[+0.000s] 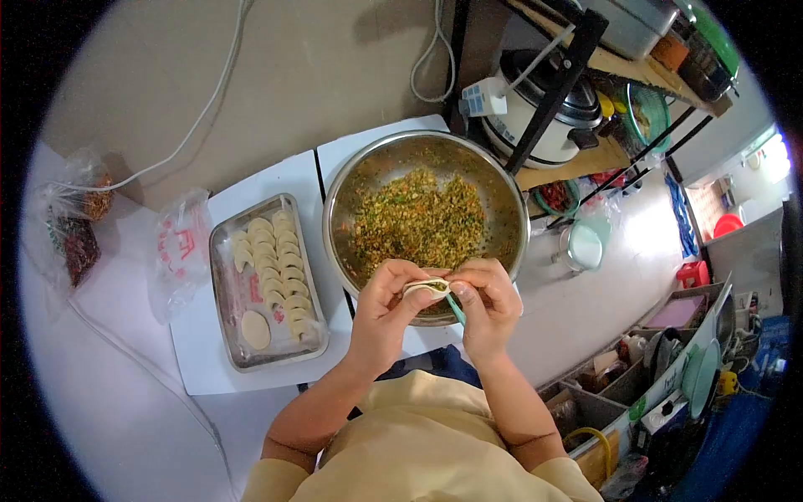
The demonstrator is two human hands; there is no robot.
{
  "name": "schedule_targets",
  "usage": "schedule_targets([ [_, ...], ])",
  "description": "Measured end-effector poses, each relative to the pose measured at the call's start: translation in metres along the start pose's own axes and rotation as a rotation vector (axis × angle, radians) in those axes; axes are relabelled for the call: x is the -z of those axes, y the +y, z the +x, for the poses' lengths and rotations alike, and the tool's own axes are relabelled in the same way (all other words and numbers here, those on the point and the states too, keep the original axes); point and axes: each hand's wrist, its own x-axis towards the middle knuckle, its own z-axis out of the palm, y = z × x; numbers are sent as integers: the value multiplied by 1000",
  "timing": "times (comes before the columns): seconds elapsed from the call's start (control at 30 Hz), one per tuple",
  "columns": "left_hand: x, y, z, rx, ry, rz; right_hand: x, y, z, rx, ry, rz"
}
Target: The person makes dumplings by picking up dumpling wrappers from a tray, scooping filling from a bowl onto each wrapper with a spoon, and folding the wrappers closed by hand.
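Over the near rim of a large steel bowl, my left hand pinches a folded dumpling with green filling showing at its opening. My right hand is closed at the dumpling's other end and also holds a turquoise utensil handle; the utensil's head cannot be seen. Chopped vegetable filling lies in the bowl. To the left, a steel tray bears rows of folded dumplings and a flat round wrapper.
A plastic bag lies beside the tray, with bagged food farther left. A rice cooker stands on a rack at the upper right. A white cable runs along the wall. Bins of kitchenware stand at the lower right.
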Motion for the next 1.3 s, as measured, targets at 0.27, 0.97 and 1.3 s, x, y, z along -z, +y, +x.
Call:
schedule_targets([
  [0.27,1,1,1,9,-4,69,-1,1,2,-2,-47,24],
  [0.97,6,2,4,30,-17,207,-3,7,7,129,-80,-157],
  [1.3,7,8,6,49,-72,105,-1,5,11,124,-152,-233],
])
